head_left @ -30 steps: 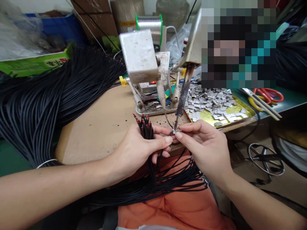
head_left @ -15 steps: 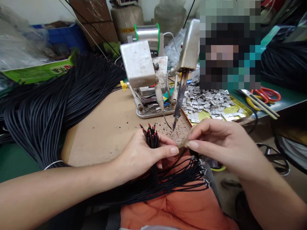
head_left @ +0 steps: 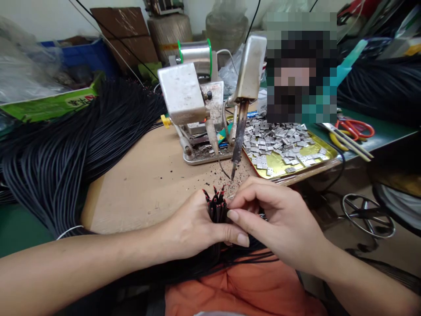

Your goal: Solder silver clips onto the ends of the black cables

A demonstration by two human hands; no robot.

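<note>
The left hand (head_left: pixel 194 226) is closed around the bundle of black wires (head_left: pixel 216 207), red tips up, just in front of the soldering iron (head_left: pixel 238 136). The right hand (head_left: pixel 279 219), fingers curled, picks among those tips, apparently singling one out; whether it grips any I cannot tell. The tray (head_left: pixel 330 152) lies right of the iron.

The only lettering is on the green carton (head_left: pixel 49 105) at the far left: a white panel with dark Chinese characters and a red mark, too small and tilted to read. A yellow band on the brown roll (head_left: pixel 169 30) far behind carries blurred print.
</note>
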